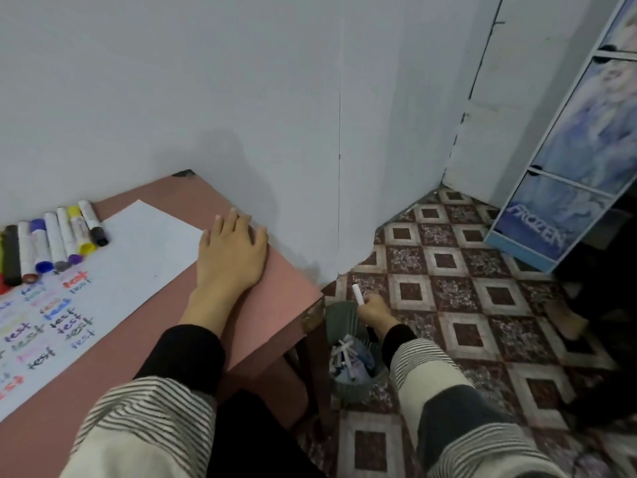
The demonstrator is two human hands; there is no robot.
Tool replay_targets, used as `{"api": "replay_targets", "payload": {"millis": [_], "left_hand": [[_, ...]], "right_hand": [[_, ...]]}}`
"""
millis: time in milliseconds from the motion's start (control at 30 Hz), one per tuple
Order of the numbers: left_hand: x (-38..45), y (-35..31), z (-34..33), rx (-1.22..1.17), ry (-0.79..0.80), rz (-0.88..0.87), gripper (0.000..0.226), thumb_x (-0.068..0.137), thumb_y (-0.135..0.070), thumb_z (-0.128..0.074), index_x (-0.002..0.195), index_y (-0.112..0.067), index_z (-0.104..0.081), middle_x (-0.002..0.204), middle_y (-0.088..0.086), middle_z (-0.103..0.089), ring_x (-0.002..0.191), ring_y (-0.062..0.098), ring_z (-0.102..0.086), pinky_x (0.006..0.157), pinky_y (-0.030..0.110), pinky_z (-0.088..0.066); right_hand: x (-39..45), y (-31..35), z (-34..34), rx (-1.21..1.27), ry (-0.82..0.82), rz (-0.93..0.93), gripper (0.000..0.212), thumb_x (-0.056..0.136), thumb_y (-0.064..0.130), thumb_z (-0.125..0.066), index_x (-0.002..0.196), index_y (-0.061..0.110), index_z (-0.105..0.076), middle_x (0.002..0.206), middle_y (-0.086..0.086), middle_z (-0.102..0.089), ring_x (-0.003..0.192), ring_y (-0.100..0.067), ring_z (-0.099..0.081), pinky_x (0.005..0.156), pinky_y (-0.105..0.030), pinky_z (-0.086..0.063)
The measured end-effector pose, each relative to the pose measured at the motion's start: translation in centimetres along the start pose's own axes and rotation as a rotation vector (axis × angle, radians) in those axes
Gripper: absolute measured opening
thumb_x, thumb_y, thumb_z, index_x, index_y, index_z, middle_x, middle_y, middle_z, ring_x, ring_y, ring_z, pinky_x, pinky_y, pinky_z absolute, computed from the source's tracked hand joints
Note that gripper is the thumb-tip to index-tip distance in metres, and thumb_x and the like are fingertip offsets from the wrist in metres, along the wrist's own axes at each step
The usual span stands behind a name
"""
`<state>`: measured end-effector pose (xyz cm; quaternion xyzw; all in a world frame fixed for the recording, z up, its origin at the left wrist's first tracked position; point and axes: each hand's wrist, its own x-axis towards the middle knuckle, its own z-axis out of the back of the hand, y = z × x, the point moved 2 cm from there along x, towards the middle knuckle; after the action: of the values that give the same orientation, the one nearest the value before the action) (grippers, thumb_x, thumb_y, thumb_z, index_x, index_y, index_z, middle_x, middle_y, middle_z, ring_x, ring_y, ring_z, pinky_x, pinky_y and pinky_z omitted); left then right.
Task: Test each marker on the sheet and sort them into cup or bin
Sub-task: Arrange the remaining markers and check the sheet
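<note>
My right hand [374,310] grips a white marker [357,294] low beside the table, right over the green bin [336,317] on the floor. Several discarded markers [344,357] lie inside the bin. My left hand [231,251] rests flat, fingers spread, on the pink table [275,305] at the right edge of the white sheet [138,257]. The sheet carries many coloured "test" scribbles [58,319]. A row of several capped markers [55,239] lies on the sheet's far left. No cup is in view.
A grey wall runs right behind the table. The floor has brown and white patterned tiles [448,298]. A blue printed drawer cabinet [568,160] stands at the right. The table's metal-capped corner [313,315] sits just left of the bin.
</note>
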<state>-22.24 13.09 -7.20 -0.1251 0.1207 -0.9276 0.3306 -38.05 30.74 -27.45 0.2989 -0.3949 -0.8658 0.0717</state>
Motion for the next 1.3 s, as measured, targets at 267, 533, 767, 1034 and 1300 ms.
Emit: {"api": "replay_targets", "payload": {"millis": [267, 533, 767, 1034, 1300], "left_hand": [[0.0, 0.1, -0.1, -0.016, -0.018, 0.007, 0.053, 0.102, -0.041, -0.027, 0.150, -0.018, -0.031, 0.162, 0.003, -0.017, 0.150, 0.023, -0.009, 0.120, 0.041, -0.007], [-0.9, 0.1, 1.8, -0.241, -0.140, 0.063, 0.039, 0.100, -0.034, -0.040, 0.133, -0.019, -0.055, 0.136, 0.003, -0.056, 0.129, 0.027, -0.046, 0.102, 0.039, -0.036], [-2.3, 6.5, 6.6, -0.291, -0.399, 0.172, 0.031, 0.099, -0.028, -0.044, 0.124, -0.021, -0.062, 0.120, -0.003, -0.065, 0.111, 0.023, -0.057, 0.084, 0.032, -0.041], [-6.3, 18.9, 11.5, -0.064, -0.521, 0.290, 0.025, 0.096, -0.017, -0.051, 0.115, -0.012, -0.067, 0.110, 0.009, -0.068, 0.095, 0.026, -0.062, 0.078, 0.039, -0.050], [-8.4, 25.8, 12.8, 0.077, -0.409, 0.256, 0.033, 0.099, -0.029, -0.047, 0.127, -0.017, -0.060, 0.124, 0.001, -0.062, 0.114, 0.018, -0.055, 0.097, 0.034, -0.044]], "right_hand": [[0.9, -1.9, -0.2, -0.007, -0.055, -0.094, 0.029, 0.094, -0.002, -0.045, 0.123, -0.004, -0.046, 0.102, -0.015, -0.051, 0.092, -0.028, -0.052, 0.070, -0.030, -0.038], [-3.6, 10.4, 2.2, 0.262, -0.238, 0.304, 0.033, 0.096, 0.002, -0.045, 0.128, 0.006, -0.054, 0.129, -0.011, -0.056, 0.114, -0.024, -0.056, 0.090, -0.030, -0.047], [-12.9, 26.1, 1.8, 0.181, -0.201, 0.890, 0.022, 0.099, 0.013, -0.048, 0.117, 0.014, -0.061, 0.119, 0.003, -0.059, 0.107, -0.006, -0.053, 0.083, -0.004, -0.036], [-16.9, 32.2, -10.9, -0.318, -0.014, 0.961, 0.031, 0.099, 0.028, -0.047, 0.123, 0.011, -0.053, 0.125, -0.004, -0.053, 0.104, -0.020, -0.056, 0.086, -0.035, -0.049], [-17.5, 34.4, -18.8, -0.402, -0.044, 0.836, 0.039, 0.104, 0.030, -0.037, 0.128, 0.002, -0.046, 0.131, -0.017, -0.048, 0.121, -0.030, -0.042, 0.098, -0.039, -0.038]]}}
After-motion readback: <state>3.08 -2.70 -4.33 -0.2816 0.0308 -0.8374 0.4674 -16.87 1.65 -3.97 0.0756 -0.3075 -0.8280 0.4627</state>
